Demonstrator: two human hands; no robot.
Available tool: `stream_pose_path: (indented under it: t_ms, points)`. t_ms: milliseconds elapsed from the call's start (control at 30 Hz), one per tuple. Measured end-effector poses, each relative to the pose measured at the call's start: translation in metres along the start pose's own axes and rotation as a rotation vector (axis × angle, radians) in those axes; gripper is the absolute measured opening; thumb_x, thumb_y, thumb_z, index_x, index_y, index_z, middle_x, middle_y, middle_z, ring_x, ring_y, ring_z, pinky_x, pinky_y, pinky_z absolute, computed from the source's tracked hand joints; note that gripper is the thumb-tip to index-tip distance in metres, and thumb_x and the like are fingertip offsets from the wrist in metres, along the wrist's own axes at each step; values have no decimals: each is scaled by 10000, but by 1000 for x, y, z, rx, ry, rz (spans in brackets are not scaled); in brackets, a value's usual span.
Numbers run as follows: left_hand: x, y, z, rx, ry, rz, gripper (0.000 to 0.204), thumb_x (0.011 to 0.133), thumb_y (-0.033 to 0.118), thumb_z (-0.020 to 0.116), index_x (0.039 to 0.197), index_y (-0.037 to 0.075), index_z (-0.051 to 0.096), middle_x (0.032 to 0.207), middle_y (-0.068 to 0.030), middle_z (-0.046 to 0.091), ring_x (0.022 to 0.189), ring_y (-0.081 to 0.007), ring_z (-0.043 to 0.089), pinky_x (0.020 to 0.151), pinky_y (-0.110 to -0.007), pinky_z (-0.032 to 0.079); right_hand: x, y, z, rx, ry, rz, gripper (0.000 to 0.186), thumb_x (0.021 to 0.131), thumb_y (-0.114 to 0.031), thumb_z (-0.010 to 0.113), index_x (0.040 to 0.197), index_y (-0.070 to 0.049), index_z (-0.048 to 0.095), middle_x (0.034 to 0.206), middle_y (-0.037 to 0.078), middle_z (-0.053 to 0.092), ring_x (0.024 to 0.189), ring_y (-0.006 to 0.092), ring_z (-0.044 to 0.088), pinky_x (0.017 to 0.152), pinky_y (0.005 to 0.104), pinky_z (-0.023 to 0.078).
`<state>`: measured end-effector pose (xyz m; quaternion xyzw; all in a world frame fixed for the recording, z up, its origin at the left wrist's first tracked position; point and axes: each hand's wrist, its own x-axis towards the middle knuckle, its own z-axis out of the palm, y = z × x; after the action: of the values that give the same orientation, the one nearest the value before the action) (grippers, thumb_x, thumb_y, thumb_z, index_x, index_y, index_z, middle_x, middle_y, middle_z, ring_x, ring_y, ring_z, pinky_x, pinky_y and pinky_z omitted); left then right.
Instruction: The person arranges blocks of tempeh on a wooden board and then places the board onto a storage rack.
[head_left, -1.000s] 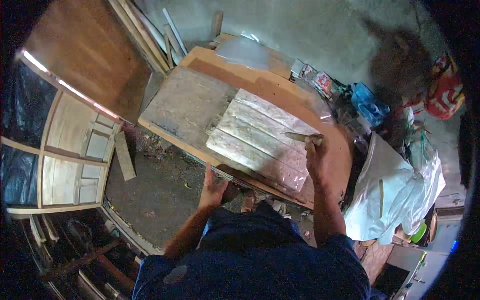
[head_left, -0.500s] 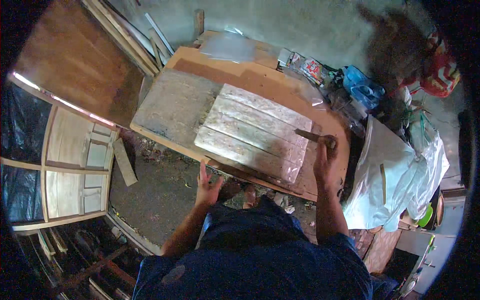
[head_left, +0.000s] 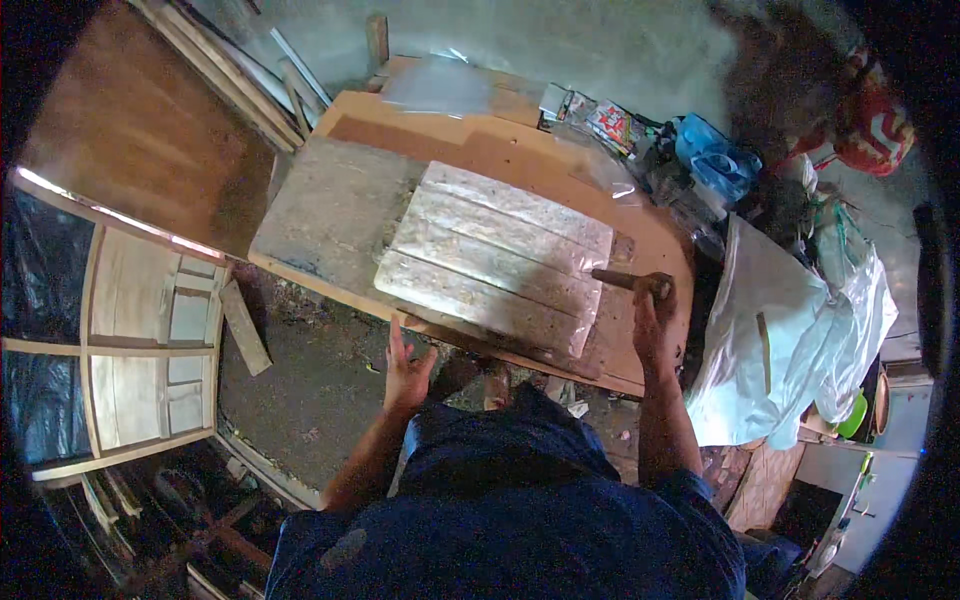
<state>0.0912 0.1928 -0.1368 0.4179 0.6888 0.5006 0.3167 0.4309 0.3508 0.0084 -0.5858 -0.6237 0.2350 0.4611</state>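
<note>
A pale, shiny slab (head_left: 500, 240), marked by several long parallel grooves or bands, lies flat on a worn grey board (head_left: 320, 205) on the table. My right hand (head_left: 652, 312), at the right of the slab, is closed round a short brown stick-like tool (head_left: 618, 277). The tool's tip points left at the slab's right edge; whether it touches cannot be made out, nor its exact kind. My left hand (head_left: 407, 372) is empty with its fingers apart, close to the table's front edge, below the slab's near left corner.
Bare orange-brown tabletop (head_left: 660, 250) shows around the board. Clear plastic sheet (head_left: 435, 88) lies at the back. Blue plastic bags (head_left: 715, 160) and packets crowd the back right. White sheeting (head_left: 745, 370) hangs at the right. A panelled wooden frame (head_left: 150, 350) stands left.
The view has shifted slightly, so the table sits a little further left. My right hand still grips the tool, which has tilted nearer to level. My left hand stays open near the edge.
</note>
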Motion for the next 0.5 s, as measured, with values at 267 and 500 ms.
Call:
stream_pose_path:
  t_ms: [267, 500]
  points:
    - [-2, 6, -2, -85, -42, -11, 903, 877, 66, 660, 1552, 145, 67, 1518, -244, 222, 1352, -354, 346, 1085, -451, 370, 4, 24, -14, 0, 57, -7, 123, 924, -83, 599, 1033, -35, 571, 906, 83, 595, 869, 181, 571, 816, 299, 453]
    - [-3, 3, -2, -88, -5, -37, 893, 888, 75, 661, 1546, 104, 58, 1506, -238, 235, 1350, -350, 350, 1068, -447, 397, 3, 2, -2, 127, 152, -195, 64, 941, -58, 578, 988, -23, 552, 927, 13, 528, 830, 96, 487, 746, 228, 409]
